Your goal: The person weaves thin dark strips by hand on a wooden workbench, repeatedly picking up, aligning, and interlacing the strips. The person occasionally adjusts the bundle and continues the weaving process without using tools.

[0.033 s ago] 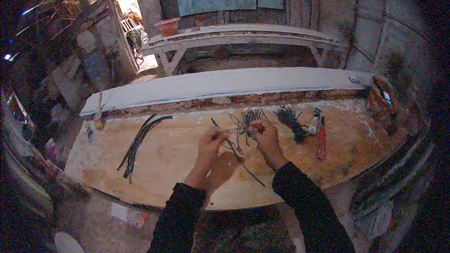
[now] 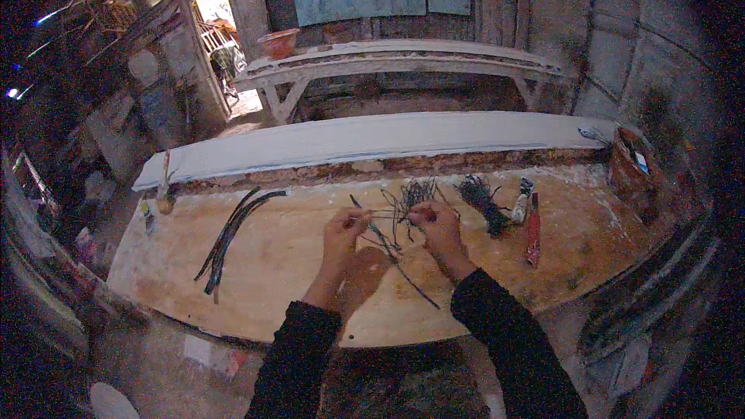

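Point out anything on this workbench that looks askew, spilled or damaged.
Nothing stands out. Both hands, left hand and right hand, pinch thin dark strands over the wooden board; the long dark strips and the bundle lie loose but tidy.

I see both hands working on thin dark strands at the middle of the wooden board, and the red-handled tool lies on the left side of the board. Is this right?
Not quite. In the head view the red-handled tool lies on the right side of the wooden board, beside a dark bundle. The left hand and right hand do work the thin dark strands at mid-board.
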Demonstrator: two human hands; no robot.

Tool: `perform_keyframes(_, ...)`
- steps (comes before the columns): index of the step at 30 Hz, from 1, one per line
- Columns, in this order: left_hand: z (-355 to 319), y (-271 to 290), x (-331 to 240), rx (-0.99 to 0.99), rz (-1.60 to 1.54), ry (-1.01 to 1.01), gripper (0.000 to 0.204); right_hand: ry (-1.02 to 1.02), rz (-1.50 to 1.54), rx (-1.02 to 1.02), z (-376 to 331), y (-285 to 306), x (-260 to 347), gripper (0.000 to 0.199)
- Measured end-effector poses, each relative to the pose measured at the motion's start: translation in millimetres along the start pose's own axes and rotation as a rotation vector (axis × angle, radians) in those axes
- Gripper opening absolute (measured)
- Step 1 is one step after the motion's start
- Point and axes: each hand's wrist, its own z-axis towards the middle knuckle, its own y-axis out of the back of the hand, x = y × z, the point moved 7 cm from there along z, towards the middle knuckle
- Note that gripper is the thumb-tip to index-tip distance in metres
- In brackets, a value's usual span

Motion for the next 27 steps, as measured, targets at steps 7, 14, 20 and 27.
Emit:
perform_keyframes(7, -2, 7, -3, -0.250, -0.295, 0.247, 0.016, 0.361, -0.229, 0.227, 2, -26, -13, 0.016)
perform_keyframes(14, -6, 0, 4, -0.300, -0.524, 0.340, 0.013, 0.378, -0.371, 0.341, -16, -38, 7, 0.021)
perform_keyframes(20, -9, -2, 7, -0.249, -0.493, 0.357, 0.009, 0.416, -0.404, 0.380, -29, -47, 12, 0.019)
perform_keyframes(27, 18, 33, 41, -0.294, -0.358, 0.177, 0.013, 0.666, -0.569, 0.358, -38, -62, 23, 0.017)
